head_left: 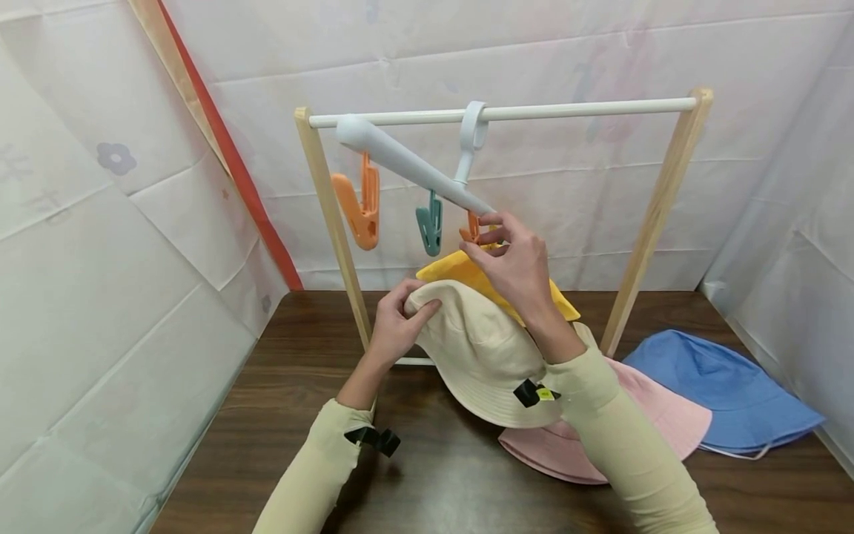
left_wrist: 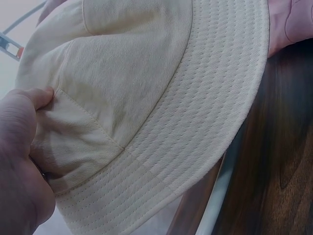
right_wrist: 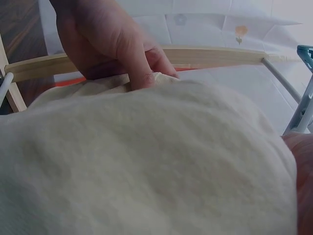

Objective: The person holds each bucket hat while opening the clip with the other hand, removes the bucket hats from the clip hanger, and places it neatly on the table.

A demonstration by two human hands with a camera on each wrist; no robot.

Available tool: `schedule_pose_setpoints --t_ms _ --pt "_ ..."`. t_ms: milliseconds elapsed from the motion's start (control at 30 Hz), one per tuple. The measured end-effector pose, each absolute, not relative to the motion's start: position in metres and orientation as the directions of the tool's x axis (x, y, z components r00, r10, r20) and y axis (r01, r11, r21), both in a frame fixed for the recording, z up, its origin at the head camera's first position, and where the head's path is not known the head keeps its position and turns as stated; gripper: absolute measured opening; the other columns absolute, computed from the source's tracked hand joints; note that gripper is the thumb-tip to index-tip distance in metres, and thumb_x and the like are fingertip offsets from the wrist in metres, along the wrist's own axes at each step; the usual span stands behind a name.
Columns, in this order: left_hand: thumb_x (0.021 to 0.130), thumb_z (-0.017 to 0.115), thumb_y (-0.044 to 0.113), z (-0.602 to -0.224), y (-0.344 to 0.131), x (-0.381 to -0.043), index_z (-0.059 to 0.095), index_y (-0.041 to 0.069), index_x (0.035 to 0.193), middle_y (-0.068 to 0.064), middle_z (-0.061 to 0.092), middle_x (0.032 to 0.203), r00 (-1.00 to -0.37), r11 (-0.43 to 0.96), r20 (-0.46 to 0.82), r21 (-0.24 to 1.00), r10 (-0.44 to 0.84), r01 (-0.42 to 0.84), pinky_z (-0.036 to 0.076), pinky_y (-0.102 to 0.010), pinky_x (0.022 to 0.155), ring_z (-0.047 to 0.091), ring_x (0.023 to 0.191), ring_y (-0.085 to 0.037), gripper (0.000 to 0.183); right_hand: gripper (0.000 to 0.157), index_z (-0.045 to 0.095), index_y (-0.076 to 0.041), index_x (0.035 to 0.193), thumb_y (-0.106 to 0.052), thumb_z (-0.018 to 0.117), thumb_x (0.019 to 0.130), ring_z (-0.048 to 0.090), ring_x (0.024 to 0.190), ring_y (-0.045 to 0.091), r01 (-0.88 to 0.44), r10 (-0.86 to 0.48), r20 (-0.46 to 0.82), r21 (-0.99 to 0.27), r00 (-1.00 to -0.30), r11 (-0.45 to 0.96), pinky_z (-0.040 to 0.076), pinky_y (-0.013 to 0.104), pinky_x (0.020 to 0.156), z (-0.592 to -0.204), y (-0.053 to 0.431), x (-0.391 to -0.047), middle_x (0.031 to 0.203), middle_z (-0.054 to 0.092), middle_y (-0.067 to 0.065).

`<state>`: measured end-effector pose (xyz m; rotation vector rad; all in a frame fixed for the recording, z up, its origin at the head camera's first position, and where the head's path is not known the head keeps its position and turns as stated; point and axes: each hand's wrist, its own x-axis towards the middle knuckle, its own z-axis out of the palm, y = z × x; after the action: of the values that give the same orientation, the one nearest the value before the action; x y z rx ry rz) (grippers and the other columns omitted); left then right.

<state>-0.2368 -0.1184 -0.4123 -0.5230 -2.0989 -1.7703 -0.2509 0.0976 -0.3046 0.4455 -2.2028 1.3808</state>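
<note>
My left hand (head_left: 395,322) grips a cream bucket hat (head_left: 477,345), thumb on the outside of its crown. In the left wrist view the stitched brim (left_wrist: 210,93) hangs away from the hand. My right hand (head_left: 517,263) is raised to the lower end of a pale blue hanger (head_left: 414,167), its thumb and fingers pinching a small orange clothespin (head_left: 471,228) there. Behind the cream hat and right hand shows part of a yellow hat (head_left: 460,268); its attachment is hidden. A green clothespin (head_left: 430,224) and a larger orange clothespin (head_left: 363,211) dangle from the hanger.
The hanger hooks over the white bar (head_left: 574,110) of a wooden rack (head_left: 657,208) and tilts. A pink hat (head_left: 657,411) and a blue hat (head_left: 717,389) lie at the right of the dark wooden table (head_left: 280,415). Sheeted walls enclose it.
</note>
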Motion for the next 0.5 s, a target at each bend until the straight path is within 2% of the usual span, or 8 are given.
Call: schedule_pose_setpoints --t_ms 100,267,333,400,500 --pt "0.100 0.082 0.001 -0.4119 -0.1197 -0.2361 0.073 -0.004 0.122 -0.023 0.075 0.115 -0.869 0.153 0.490 0.856 0.059 0.493 0.057 -0.021 0.076 0.068 0.090 -0.005 0.025 0.042 0.074 -0.002 0.131 -0.017 0.092 0.096 0.085 0.095 0.034 -0.523 -0.017 0.573 -0.735 -0.820 0.431 0.071 0.044 0.087 -0.3058 0.0985 -0.2510 0.111 0.086 0.020" --pt "0.100 0.081 -0.001 -0.4126 -0.1226 -0.2345 0.073 -0.004 0.122 -0.025 0.075 0.117 -0.867 0.155 0.494 0.853 0.064 0.498 0.058 -0.022 0.076 0.068 0.089 -0.004 0.024 0.042 0.075 -0.002 0.130 -0.016 0.093 0.095 0.085 0.100 0.034 -0.529 -0.023 0.575 -0.736 -0.818 0.422 0.063 0.015 0.080 -0.3080 0.1008 -0.2511 0.113 0.086 0.019" --pt "0.100 0.081 -0.001 -0.4119 -0.1235 -0.2332 0.073 -0.004 0.122 -0.025 0.075 0.116 -0.865 0.156 0.497 0.851 0.066 0.501 0.058 -0.022 0.076 0.068 0.089 -0.004 0.023 0.042 0.075 -0.002 0.131 -0.016 0.092 0.095 0.085 0.100 0.034 -0.531 -0.024 0.576 -0.736 -0.817 0.419 0.059 0.010 0.078 -0.3084 0.1019 -0.2505 0.113 0.086 0.019" --pt "0.100 0.081 -0.001 -0.4104 -0.1242 -0.2315 0.073 -0.005 0.122 -0.024 0.075 0.116 -0.864 0.156 0.500 0.850 0.067 0.504 0.058 -0.021 0.075 0.068 0.089 -0.004 0.024 0.041 0.075 -0.002 0.131 -0.015 0.092 0.095 0.085 0.100 0.033 -0.531 -0.027 0.577 -0.732 -0.816 0.426 0.062 0.014 0.080 -0.3090 0.1028 -0.2504 0.114 0.086 0.019" --pt "0.100 0.081 0.000 -0.4085 -0.1250 -0.2292 0.074 -0.004 0.122 -0.023 0.075 0.116 -0.863 0.160 0.501 0.848 0.067 0.505 0.058 -0.021 0.075 0.068 0.090 -0.004 0.024 0.041 0.075 -0.003 0.132 -0.015 0.092 0.096 0.085 0.098 0.032 -0.532 -0.029 0.579 -0.726 -0.815 0.435 0.070 0.030 0.085 -0.3100 0.1043 -0.2499 0.113 0.086 0.019"
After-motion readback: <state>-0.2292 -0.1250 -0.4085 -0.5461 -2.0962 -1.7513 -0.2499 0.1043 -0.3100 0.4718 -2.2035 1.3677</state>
